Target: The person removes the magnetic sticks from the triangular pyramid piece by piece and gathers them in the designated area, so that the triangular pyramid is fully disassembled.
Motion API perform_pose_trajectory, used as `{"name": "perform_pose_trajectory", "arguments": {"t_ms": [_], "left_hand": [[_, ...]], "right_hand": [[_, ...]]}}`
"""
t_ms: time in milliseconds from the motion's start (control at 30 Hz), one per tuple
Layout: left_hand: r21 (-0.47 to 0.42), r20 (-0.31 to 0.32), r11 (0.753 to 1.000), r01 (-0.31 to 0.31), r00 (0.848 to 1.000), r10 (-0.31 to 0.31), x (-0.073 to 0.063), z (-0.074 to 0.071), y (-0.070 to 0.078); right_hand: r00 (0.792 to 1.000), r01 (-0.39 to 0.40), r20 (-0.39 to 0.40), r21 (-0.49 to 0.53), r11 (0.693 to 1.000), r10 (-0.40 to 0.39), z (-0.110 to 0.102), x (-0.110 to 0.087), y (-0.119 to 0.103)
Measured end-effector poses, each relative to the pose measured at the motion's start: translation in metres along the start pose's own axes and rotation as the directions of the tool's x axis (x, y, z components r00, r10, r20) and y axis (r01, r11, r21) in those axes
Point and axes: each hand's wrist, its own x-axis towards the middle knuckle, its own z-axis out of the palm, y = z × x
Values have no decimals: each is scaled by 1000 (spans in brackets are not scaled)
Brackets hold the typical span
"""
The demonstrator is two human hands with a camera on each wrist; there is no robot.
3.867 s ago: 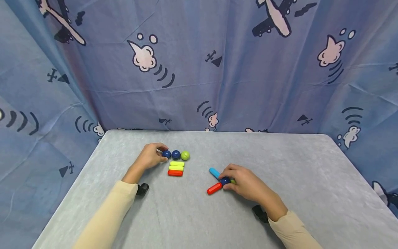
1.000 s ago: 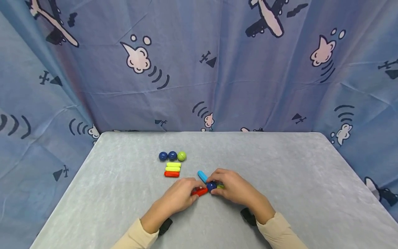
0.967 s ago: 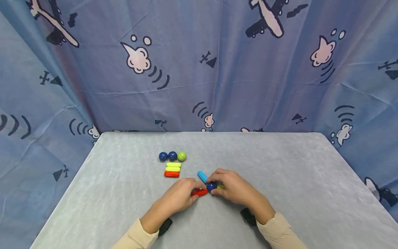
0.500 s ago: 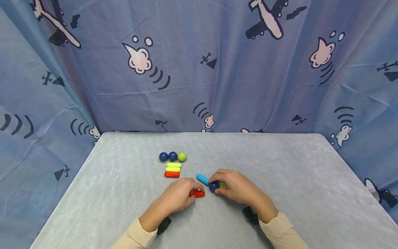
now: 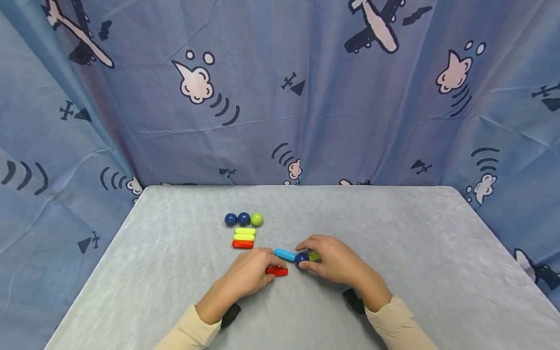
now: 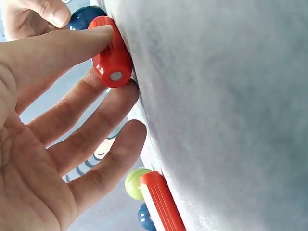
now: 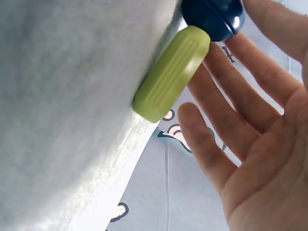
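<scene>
My left hand pinches a red magnetic rod between thumb and fingers; a silver disc shows on its end in the left wrist view. To its right, my right hand holds a dark blue ball with thumb and fingertips. A light blue rod touches the ball's left side. On the ball's other side a green rod lies under the right hand, partly hidden in the head view. A small gap separates the red rod from the ball in the head view.
Two more blue balls and a green ball stand in a row farther back. Just before them lie two yellow rods and another red rod, side by side. A patterned blue curtain hangs behind the grey-white table.
My left hand has come from the row of balls to the red rod and drawn it slightly left, off the blue ball. The light blue rod has swung from slanting to nearly level.
</scene>
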Motion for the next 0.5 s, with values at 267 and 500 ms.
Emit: {"name": "perform_pose_trajectory", "arguments": {"t_ms": [267, 500], "left_hand": [[-15, 35, 1000, 24, 999, -23, -4, -6, -5], [-65, -5, 994, 86, 996, -86, -10, -17, -19]], "right_hand": [[1000, -22, 8, -26, 999, 22, 4, 0, 0], [999, -23, 24, -40, 999, 24, 1, -1, 0]]}}
